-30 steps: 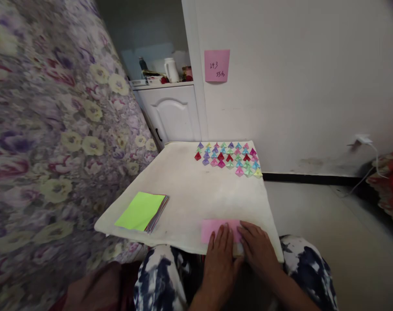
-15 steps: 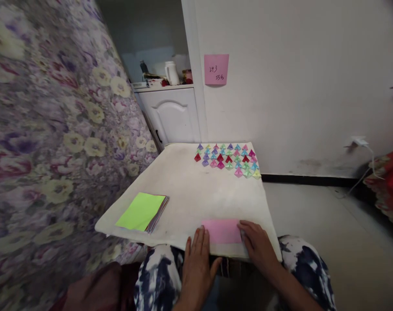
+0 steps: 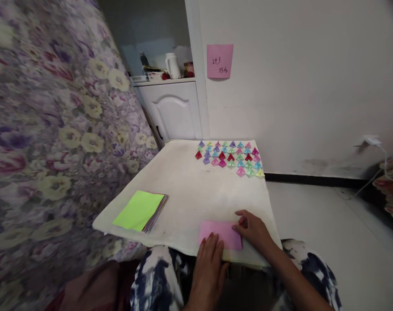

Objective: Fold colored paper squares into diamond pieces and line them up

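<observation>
A folded pink sheet of paper (image 3: 227,233) lies flat as a rectangle near the table's front edge. My left hand (image 3: 209,259) rests flat on its lower left part, fingers stretched out. My right hand (image 3: 251,229) is at the paper's right end, one fingertip touching near its upper right corner. Its index finger is bent and lifted, apart from the thumb. A stack of coloured paper (image 3: 139,209) with a lime green sheet on top lies to the left. Several small folded paper pieces (image 3: 222,156) in many colours stand in rows at the table's far right.
A cream cloth covers the table (image 3: 183,185). Floral fabric (image 3: 69,129) hangs on the left. Behind stand a white cabinet (image 3: 177,108) and a wall with a pink note (image 3: 219,61). A plugged-in charger (image 3: 371,140) with a white cable is at the right.
My left hand has slid right onto the pink paper. My right hand has lifted slightly and curled its fingers at the paper's right end. The view has shifted a little.
</observation>
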`<state>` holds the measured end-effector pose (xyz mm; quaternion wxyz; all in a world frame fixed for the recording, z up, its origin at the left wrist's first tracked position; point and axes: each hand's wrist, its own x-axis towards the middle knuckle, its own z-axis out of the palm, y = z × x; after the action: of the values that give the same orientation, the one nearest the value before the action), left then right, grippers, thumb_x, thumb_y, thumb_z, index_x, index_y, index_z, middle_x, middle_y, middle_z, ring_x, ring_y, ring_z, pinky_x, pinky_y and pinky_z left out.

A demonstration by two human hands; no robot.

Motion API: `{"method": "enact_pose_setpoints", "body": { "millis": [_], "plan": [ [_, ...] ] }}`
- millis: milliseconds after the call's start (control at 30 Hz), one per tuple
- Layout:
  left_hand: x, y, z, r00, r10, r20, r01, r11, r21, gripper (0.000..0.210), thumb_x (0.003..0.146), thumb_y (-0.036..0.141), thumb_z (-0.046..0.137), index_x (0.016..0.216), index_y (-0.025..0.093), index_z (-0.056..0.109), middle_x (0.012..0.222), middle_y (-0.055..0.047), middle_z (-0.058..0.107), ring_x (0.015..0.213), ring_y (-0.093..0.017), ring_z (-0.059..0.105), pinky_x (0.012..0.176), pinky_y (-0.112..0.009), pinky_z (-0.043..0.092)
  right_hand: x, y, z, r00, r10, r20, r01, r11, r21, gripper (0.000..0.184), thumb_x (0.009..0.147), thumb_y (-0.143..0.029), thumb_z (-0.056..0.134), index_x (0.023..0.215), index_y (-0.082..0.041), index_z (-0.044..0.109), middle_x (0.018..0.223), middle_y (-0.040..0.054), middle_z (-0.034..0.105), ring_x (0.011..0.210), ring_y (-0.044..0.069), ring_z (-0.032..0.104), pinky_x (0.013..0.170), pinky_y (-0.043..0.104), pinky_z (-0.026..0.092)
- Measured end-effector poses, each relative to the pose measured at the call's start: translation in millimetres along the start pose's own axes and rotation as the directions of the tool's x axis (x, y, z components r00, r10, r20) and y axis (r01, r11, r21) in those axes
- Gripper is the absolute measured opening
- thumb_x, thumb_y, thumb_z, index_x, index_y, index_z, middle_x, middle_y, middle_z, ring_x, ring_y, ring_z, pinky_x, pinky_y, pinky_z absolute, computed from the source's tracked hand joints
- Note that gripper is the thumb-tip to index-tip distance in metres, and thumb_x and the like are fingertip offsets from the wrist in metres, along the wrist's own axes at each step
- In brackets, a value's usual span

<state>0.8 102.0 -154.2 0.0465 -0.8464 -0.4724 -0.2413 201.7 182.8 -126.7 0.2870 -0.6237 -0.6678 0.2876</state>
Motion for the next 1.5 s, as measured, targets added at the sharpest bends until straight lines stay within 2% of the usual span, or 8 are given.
{"method": "enact_pose_setpoints", "body": {
  "millis": [267, 400, 500, 600, 767, 1067, 1333, 1500],
  "plan": [
    [-3, 3, -8.8, 1.000, -0.009, -0.024, 0.006, 0.993, -0.119, 0.049, 0.083, 0.010, 0.048, 0.130, 0.021, 0.040, 0.138, -0.013, 0.042, 0.132, -0.026, 0.031, 0.103, -0.050, 0.035, -7, -15, -3, 0.999, 0.034, 0.002, -0.034, 0.994, -0.101, 0.023, 0.065, -0.023, 0.064, 0.088, -0.021, 0.059, 0.084, -0.0007, 0.055, 0.070, 0.014, 0.054, 0.062, 0.023, 0.035],
    [-9, 11, -26.0, 0.974, -0.219, 0.061, 0.225, 0.899, -0.376, 0.044, 0.084, 0.013, 0.047, 0.126, 0.024, 0.046, 0.132, -0.011, 0.048, 0.124, -0.024, 0.042, 0.099, -0.043, 0.040, -10, -17, -4, 0.999, 0.031, 0.012, -0.029, 0.987, -0.157, 0.013, 0.065, -0.020, 0.063, 0.077, -0.020, 0.056, 0.084, -0.0001, 0.054, 0.071, 0.014, 0.053, 0.061, 0.023, 0.032],
    [-14, 18, -31.6, 0.861, -0.488, 0.145, 0.469, 0.649, -0.600, 0.034, 0.083, 0.023, 0.051, 0.117, 0.023, 0.054, 0.115, -0.010, 0.059, 0.109, -0.023, 0.054, 0.092, -0.038, 0.045, -14, -15, -4, 0.998, 0.050, 0.044, -0.044, 0.990, -0.132, 0.012, 0.066, -0.020, 0.062, 0.076, -0.020, 0.054, 0.077, -0.0019, 0.056, 0.067, 0.013, 0.052, 0.058, 0.023, 0.030],
    [-21, 21, -24.4, 0.654, -0.706, 0.271, 0.586, 0.247, -0.772, 0.033, 0.078, 0.036, 0.059, 0.107, 0.020, 0.060, 0.093, -0.008, 0.065, 0.087, -0.021, 0.062, 0.081, -0.033, 0.048, -18, -13, -2, 0.994, 0.069, 0.080, -0.062, 0.994, -0.086, 0.019, 0.066, -0.019, 0.061, 0.084, -0.022, 0.056, 0.071, -0.0040, 0.059, 0.065, 0.013, 0.053, 0.056, 0.022, 0.029],
    [-24, 23, -5.8, 0.425, -0.662, 0.617, 0.597, -0.307, -0.741, 0.047, 0.061, 0.048, 0.073, 0.093, 0.016, 0.062, 0.080, -0.007, 0.069, 0.067, -0.018, 0.065, 0.060, -0.026, 0.047, -21, -18, 1, 0.993, 0.070, 0.092, -0.060, 0.993, -0.103, 0.015, 0.065, -0.020, 0.061, 0.080, -0.023, 0.060, 0.071, -0.0033, 0.059, 0.066, 0.013, 0.054, 0.057, 0.023, 0.029],
    [4, 37, -12.5, 0.211, -0.583, 0.784, 0.514, -0.617, -0.596, 0.033, 0.059, 0.038, 0.078, 0.068, 0.013, 0.059, 0.064, -0.007, 0.070, 0.055, -0.015, 0.066, 0.048, -0.020, 0.047, -32, -22, 7, 0.989, -0.070, 0.132, 0.068, 0.997, 0.020, 0.008, 0.066, -0.015, 0.058, 0.072, -0.020, 0.059, 0.069, -0.0024, 0.058, 0.063, 0.012, 0.053, 0.058, 0.022, 0.032],
    [9, 42, -25.5, 0.174, -0.593, 0.786, 0.541, -0.609, -0.580, 0.035, 0.062, 0.029, 0.078, 0.085, 0.009, 0.062, 0.068, -0.011, 0.072, 0.048, -0.013, 0.064, 0.037, -0.014, 0.043, -31, -21, 1, 0.987, -0.124, 0.102, 0.095, 0.964, 0.249, 0.011, 0.077, -0.020, 0.050, 0.080, -0.019, 0.060, 0.068, -0.0002, 0.061, 0.062, 0.014, 0.056, 0.058, 0.024, 0.041],
    [27, 27, -47.1, 0.327, -0.659, 0.677, 0.454, -0.519, -0.724, 0.035, 0.063, 0.028, 0.077, 0.087, 0.007, 0.062, 0.068, -0.010, 0.071, 0.050, -0.012, 0.063, 0.040, -0.015, 0.045, -34, -20, -12, 0.973, -0.145, 0.179, 0.016, 0.818, 0.575, 0.041, 0.078, -0.017, 0.046, 0.118, -0.024, 0.051, 0.105, 0.0043, 0.061, 0.056, 0.010, 0.060, 0.058, 0.027, 0.049]
  ]
}}
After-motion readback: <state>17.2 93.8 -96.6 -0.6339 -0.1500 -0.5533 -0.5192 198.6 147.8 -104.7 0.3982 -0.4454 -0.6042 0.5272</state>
